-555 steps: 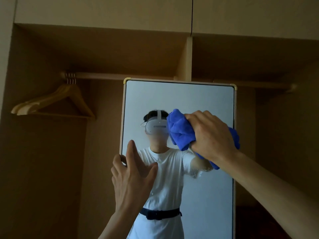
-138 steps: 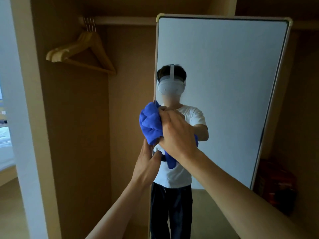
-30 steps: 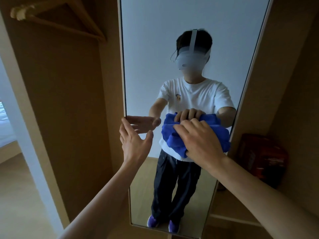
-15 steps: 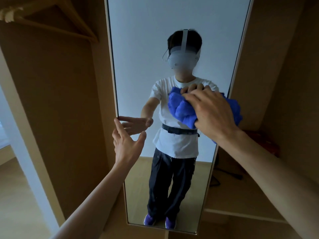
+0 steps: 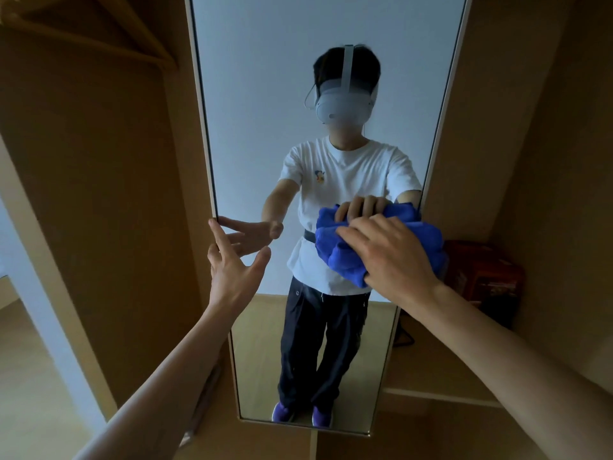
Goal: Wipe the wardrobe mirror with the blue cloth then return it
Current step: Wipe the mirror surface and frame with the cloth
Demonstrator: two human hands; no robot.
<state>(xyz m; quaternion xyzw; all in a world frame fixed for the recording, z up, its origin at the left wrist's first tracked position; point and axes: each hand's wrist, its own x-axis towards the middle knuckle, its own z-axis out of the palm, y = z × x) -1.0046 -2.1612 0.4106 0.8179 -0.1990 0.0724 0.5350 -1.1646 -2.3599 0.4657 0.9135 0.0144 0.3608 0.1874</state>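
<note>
The tall wardrobe mirror point(image 5: 265, 104) stands upright in a pale frame and reflects a person in a white shirt and dark trousers. My right hand point(image 5: 394, 257) holds the bunched blue cloth point(image 5: 335, 250) against the glass near the mirror's right edge, at mid height. My left hand point(image 5: 232, 270) has straight, spread fingers, and its fingertips touch the mirror's left frame edge. The part of the cloth under my palm is hidden.
Wooden wardrobe panels close in on both sides. A wooden hanger point(image 5: 99, 31) hangs at the upper left. A red box point(image 5: 484, 273) sits on a low shelf point(image 5: 441, 390) to the right of the mirror. A pale floor point(image 5: 30, 410) shows at the lower left.
My right hand has carried the cloth down the glass from chest height to waist height along the right edge. My left hand has kept its place on the left frame edge.
</note>
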